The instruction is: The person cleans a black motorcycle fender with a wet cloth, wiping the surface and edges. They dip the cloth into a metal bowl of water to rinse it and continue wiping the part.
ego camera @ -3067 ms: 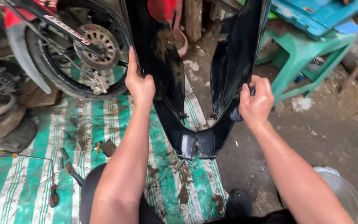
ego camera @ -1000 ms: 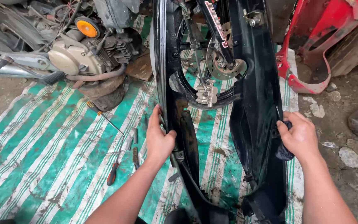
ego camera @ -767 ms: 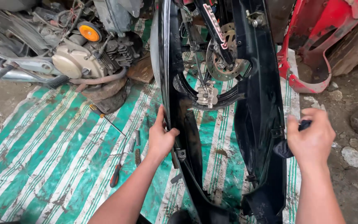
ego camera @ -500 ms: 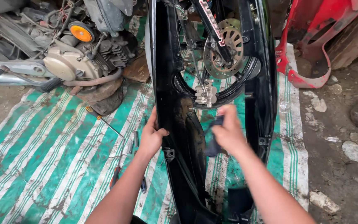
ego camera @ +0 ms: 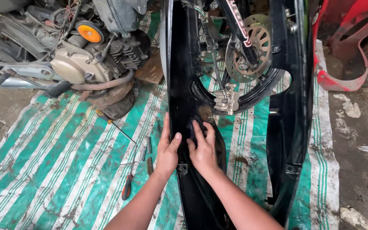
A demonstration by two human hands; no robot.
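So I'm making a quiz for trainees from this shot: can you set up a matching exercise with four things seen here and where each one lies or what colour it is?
Things:
1. black panel
2. screwdriver
3. reflector
4. red cover

Descriptions:
A. round and orange, on the engine at upper left
B. lies on the green striped mat, left of the arms
C. both hands rest on its left arm
D. at the far right edge, on bare ground

Pairs: 1-C, 2-B, 3-A, 4-D

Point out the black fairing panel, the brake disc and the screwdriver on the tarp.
black fairing panel (ego camera: 179,85): head view, left inner wall.
brake disc (ego camera: 258,40): head view, slotted face.
screwdriver (ego camera: 127,192): head view, red-and-black handle.
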